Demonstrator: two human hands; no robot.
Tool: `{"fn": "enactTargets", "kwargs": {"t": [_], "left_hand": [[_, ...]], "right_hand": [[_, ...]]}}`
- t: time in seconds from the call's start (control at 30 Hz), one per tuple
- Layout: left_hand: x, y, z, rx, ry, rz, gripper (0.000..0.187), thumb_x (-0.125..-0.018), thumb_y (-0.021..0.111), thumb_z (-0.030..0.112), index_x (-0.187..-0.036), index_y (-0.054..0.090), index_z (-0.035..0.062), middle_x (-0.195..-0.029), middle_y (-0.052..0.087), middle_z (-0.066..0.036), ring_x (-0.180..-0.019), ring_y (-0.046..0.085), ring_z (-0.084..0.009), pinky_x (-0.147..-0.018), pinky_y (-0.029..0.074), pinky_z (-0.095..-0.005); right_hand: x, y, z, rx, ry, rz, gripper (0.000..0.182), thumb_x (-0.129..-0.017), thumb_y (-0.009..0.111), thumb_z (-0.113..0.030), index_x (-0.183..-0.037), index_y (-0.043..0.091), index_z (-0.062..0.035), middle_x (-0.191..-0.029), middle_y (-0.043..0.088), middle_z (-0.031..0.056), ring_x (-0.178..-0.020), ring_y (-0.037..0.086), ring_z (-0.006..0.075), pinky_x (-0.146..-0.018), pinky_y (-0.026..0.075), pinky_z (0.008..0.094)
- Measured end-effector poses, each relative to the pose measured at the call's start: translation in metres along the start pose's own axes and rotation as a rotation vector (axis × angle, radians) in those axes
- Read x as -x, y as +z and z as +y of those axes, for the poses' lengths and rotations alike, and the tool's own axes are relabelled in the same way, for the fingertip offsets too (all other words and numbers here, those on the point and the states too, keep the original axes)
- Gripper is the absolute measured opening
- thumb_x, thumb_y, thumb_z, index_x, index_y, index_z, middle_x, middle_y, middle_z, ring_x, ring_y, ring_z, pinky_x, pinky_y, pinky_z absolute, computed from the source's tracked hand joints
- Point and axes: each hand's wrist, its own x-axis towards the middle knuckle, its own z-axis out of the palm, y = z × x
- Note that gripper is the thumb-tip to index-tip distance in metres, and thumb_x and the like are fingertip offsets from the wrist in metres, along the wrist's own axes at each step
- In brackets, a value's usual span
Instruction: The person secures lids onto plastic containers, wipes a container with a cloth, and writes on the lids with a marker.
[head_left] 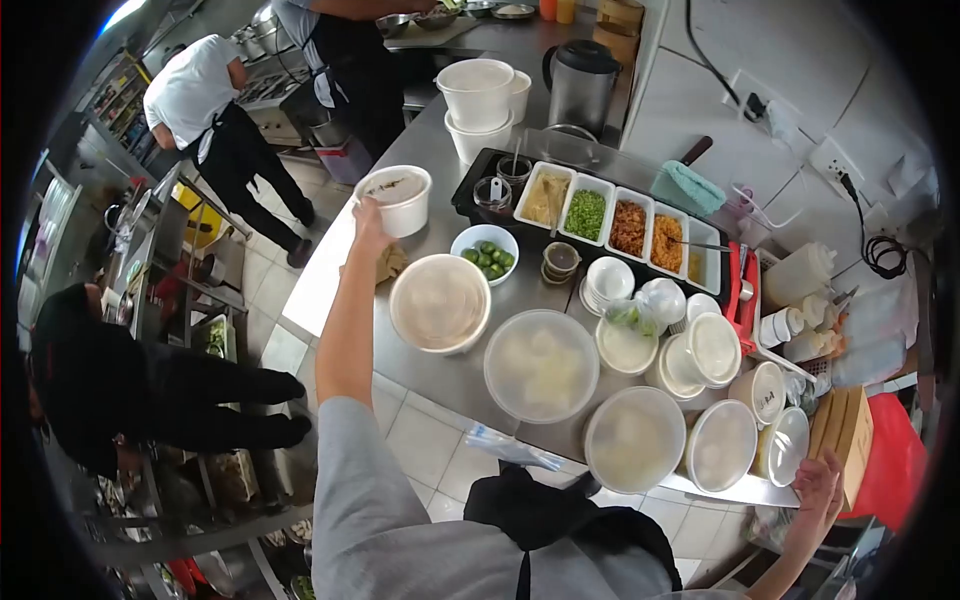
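Note:
My left hand (371,232) is stretched forward and closed on the near side of a white lidded tub (407,214) at the counter's left edge. Dark handwriting marks that tub's lid. Close to my left forearm stands a larger white tub (440,305) with a clear lid, and a bowl of green limes (487,262) lies just right of it. My right hand (819,486) is at the counter's right corner, fingers loosely bent and apart, nothing visible in them. It is nearest to a cardboard box (848,440) and a lidded round container (783,447).
Several lidded containers (635,440) line the counter's near edge. Behind them sits a black topping tray (470,195) with white inserts. Stacked white tubs (477,95) and a steel jug (582,85) stand at the back. Several people (225,130) work to the left, beside shelves.

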Motion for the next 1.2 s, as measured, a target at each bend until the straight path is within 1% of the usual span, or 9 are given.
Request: {"fn": "enactTargets", "kwargs": {"t": [0.13,0.27,0.33,0.4,0.57,0.67,0.83,1.07,1.2], "left_hand": [[-0.019,-0.028,-0.014,-0.09,-0.101,-0.251,0.056,-0.085,0.04,0.032,-0.131,0.018,0.0108,-0.13,0.027,-0.019,-0.105,0.04,-0.0384,-0.081,0.035,-0.0621],[0.044,-0.04,0.022,-0.774,0.087,-0.074,0.045,-0.082,0.045,0.018,-0.126,0.038,0.0101,-0.115,0.049,-0.018,-0.098,0.049,-0.0309,-0.083,0.042,-0.0407],[0.046,-0.082,-0.013,-1.325,0.53,-0.36,0.038,-0.077,0.053,0.013,-0.114,0.049,0.0101,-0.104,0.055,-0.016,-0.09,0.053,-0.0327,-0.077,0.044,-0.0394],[0.075,-0.089,-0.028,-1.398,0.758,-0.174,0.034,-0.07,0.063,0.015,-0.103,0.054,0.011,-0.095,0.056,-0.015,-0.085,0.054,-0.0334,-0.071,0.044,-0.0439],[0.075,-0.085,-0.018,-1.47,0.572,-0.142,0.043,-0.069,0.065,0.025,-0.107,0.05,0.0128,-0.105,0.052,-0.012,-0.096,0.052,-0.0303,-0.075,0.044,-0.0418],[0.099,-0.08,0.015,-1.31,0.858,-0.149,0.054,-0.074,0.062,0.029,-0.122,0.042,0.0136,-0.115,0.049,-0.014,-0.101,0.05,-0.033,-0.082,0.043,-0.0405],[0.186,-0.042,0.033,-0.887,0.57,-0.312,0.055,-0.085,0.052,0.037,-0.126,0.036,0.0045,-0.124,0.043,-0.02,-0.116,0.041,-0.0313,-0.093,0.035,-0.0383],[0.167,-0.032,-0.02,-0.262,0.175,-0.378,0.034,-0.091,0.044,0.025,-0.112,0.052,-0.0004,-0.103,0.054,-0.005,-0.092,0.051,-0.0115,-0.082,0.04,-0.0238],[0.179,-0.028,-0.022,-0.433,0.255,-0.305,0.036,-0.092,0.041,0.026,-0.109,0.054,-0.0014,-0.095,0.057,-0.004,-0.086,0.051,-0.01,-0.079,0.041,-0.0237]], "right_hand": [[-0.004,0.027,-0.018,0.023,-0.04,-0.02,0.04,-0.092,0.039,-0.027,-0.116,0.043,0.0044,-0.082,0.057,0.0076,-0.067,0.05,0.0085,-0.064,0.041,0.0207],[-0.011,0.053,-0.026,0.059,-0.13,-0.084,0.041,-0.091,0.042,-0.027,-0.117,0.043,0.0044,-0.081,0.056,0.0051,-0.07,0.05,0.0084,-0.067,0.041,0.0218],[-0.014,0.065,-0.024,0.052,-0.112,-0.138,0.041,-0.091,0.043,-0.027,-0.115,0.043,0.0052,-0.081,0.056,0.006,-0.07,0.05,0.0091,-0.067,0.041,0.022],[-0.012,0.077,-0.024,0.06,-0.076,-0.18,0.041,-0.09,0.044,-0.027,-0.114,0.044,0.0059,-0.082,0.057,0.0069,-0.07,0.05,0.0098,-0.067,0.041,0.0222],[0.011,0.134,-0.035,0.095,-0.085,-0.501,0.035,-0.086,0.051,-0.023,-0.107,0.05,0.006,-0.086,0.061,0.0114,-0.077,0.055,0.0137,-0.071,0.044,0.0256],[0.017,0.138,-0.045,0.221,-0.139,-0.616,0.031,-0.084,0.054,-0.018,-0.106,0.053,0.0043,-0.09,0.062,0.0107,-0.081,0.056,0.0129,-0.075,0.043,0.0246],[0.015,0.123,-0.034,0.152,-0.052,-0.492,0.036,-0.085,0.055,-0.025,-0.105,0.054,0.0048,-0.087,0.062,0.0096,-0.082,0.056,0.0122,-0.077,0.042,0.0247],[0.019,0.12,-0.014,0.003,-0.027,-0.6,0.032,-0.085,0.056,-0.02,-0.104,0.055,0.0048,-0.087,0.062,0.0108,-0.083,0.057,0.0142,-0.077,0.044,0.0253],[0.012,0.136,0.003,-0.153,-0.008,-0.696,0.031,-0.084,0.056,-0.019,-0.103,0.055,0.0055,-0.086,0.062,0.0103,-0.082,0.057,0.0138,-0.074,0.044,0.0248]]}}
